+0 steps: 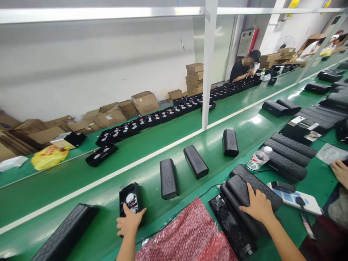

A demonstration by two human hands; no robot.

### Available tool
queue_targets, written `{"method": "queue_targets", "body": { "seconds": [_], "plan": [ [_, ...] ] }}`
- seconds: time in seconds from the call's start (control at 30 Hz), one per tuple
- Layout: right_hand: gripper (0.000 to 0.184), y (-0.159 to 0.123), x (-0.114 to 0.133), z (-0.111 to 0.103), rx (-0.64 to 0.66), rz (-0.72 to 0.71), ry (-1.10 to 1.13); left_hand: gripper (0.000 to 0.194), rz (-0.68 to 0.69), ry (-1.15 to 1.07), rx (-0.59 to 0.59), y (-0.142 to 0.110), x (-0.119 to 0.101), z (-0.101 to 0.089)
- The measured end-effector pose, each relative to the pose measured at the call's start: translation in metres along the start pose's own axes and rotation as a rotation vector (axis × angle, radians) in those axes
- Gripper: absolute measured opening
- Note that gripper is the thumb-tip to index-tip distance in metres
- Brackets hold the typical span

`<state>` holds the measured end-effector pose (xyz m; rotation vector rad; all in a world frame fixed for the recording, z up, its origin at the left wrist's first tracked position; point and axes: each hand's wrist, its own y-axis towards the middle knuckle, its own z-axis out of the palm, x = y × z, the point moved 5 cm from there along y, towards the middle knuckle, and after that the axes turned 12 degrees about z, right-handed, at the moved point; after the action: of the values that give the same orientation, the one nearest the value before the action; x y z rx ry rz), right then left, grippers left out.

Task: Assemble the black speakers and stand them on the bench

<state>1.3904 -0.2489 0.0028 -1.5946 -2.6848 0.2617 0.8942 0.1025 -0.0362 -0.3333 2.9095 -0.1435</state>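
Note:
My left hand grips the near end of an open black speaker housing on the green belt, its thumb at the right edge. Round silver speaker drivers and thin wires show inside. My right hand lies with spread fingers on a closed black speaker housing, one of several side by side at the near edge. Left of these, an open black housing part shows its inside. Red bubble wrap lies between my hands.
More closed speakers stand spaced along the belt. A plastic bottle and a white power strip are at right. A white post rises ahead. Another person's hand shows at far right; a co-worker sits beyond.

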Motion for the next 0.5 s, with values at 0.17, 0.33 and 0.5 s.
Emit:
{"method": "queue_targets", "body": {
  "seconds": [0.17,0.33,0.5],
  "plan": [
    [0.103,0.008,-0.007,0.012,0.001,-0.050,0.072,0.097,-0.022,-0.043,0.082,0.003,0.004,-0.024],
    [0.101,0.009,-0.010,0.030,-0.070,0.000,0.132,0.095,0.107,-0.036,0.011,-0.059,0.033,-0.056],
    [0.103,-0.003,-0.005,0.033,-0.156,0.015,0.260,0.098,0.171,-0.095,0.154,-0.183,0.113,-0.024]
  ]
}}
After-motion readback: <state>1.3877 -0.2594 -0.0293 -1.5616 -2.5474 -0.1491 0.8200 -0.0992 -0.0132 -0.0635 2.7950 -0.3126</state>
